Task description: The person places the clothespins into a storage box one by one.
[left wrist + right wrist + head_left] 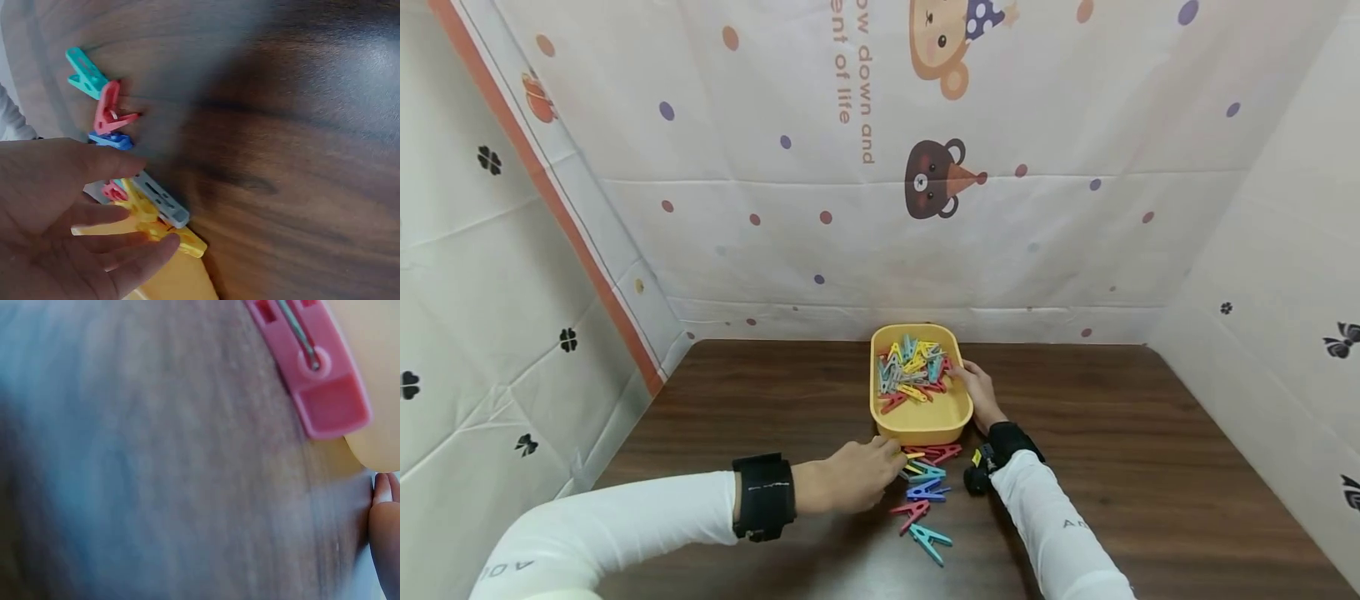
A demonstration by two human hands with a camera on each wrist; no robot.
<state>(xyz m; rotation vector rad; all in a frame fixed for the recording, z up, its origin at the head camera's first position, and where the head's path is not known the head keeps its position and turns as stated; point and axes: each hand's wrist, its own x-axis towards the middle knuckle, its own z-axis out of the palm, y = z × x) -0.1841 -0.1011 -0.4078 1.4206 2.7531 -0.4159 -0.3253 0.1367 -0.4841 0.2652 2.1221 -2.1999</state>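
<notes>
A yellow plastic basket (925, 433) holds several mixed-colour clothespins (913, 367), mostly towards its far end. My right hand (981, 396) holds the basket's right rim, with fingers reaching over the edge. My left hand (861, 475) is at the near end of the basket, over a line of clothespins on the table. In the left wrist view, its fairly straight fingers touch yellow clothespins (142, 203), and a grey clothespin (162, 200) lies beside the thumb. A red clothespin (331, 394) shows large beside the basket wall in the right wrist view.
Below the basket on the brown wooden table (760, 400) lie a blue clothespin (927, 492), a red clothespin (912, 512) and a teal clothespin (931, 540). A printed white cloth (805, 250) stands behind the table, with more cloth at both sides.
</notes>
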